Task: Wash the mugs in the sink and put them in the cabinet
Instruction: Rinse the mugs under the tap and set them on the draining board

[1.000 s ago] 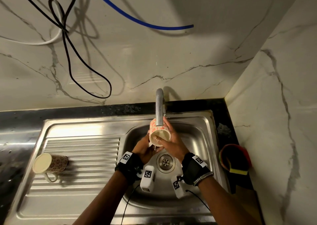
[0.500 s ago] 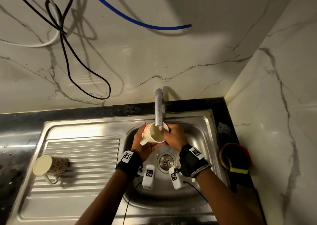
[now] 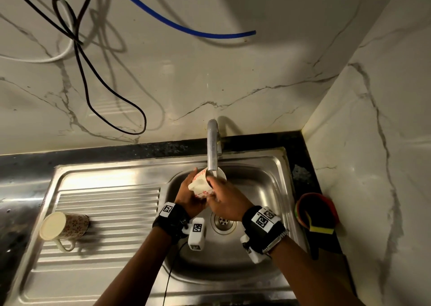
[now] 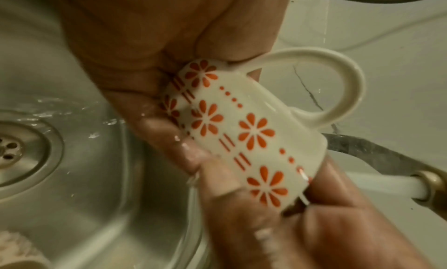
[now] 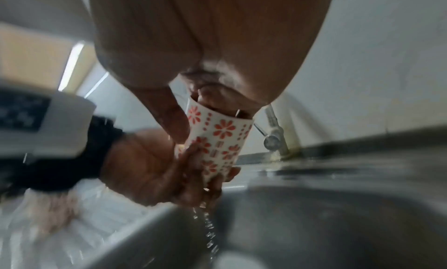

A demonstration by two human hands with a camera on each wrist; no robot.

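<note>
A white mug with orange flowers (image 3: 202,184) (image 4: 244,135) (image 5: 217,137) is held over the sink bowl (image 3: 258,189), its mouth under the running tap (image 3: 212,149). My left hand (image 3: 190,197) cups its base, fingers curled round it. My right hand (image 3: 226,200) grips the rim, thumb outside and fingers inside the mouth (image 5: 217,99). Water drips from the left hand in the right wrist view. A second floral mug (image 3: 64,226) lies on its side on the drainboard (image 3: 105,212), handle toward me.
A red bowl with a yellow-green sponge (image 3: 317,214) stands on the black counter right of the sink. The drain (image 3: 224,221) is below the hands. Black, white and blue cables (image 3: 98,79) hang on the marble wall. A side wall closes in at right.
The mug has been turned between both hands under the tap, from mouth facing me to mouth facing away toward the spout. My right hand shifted onto the rim.
</note>
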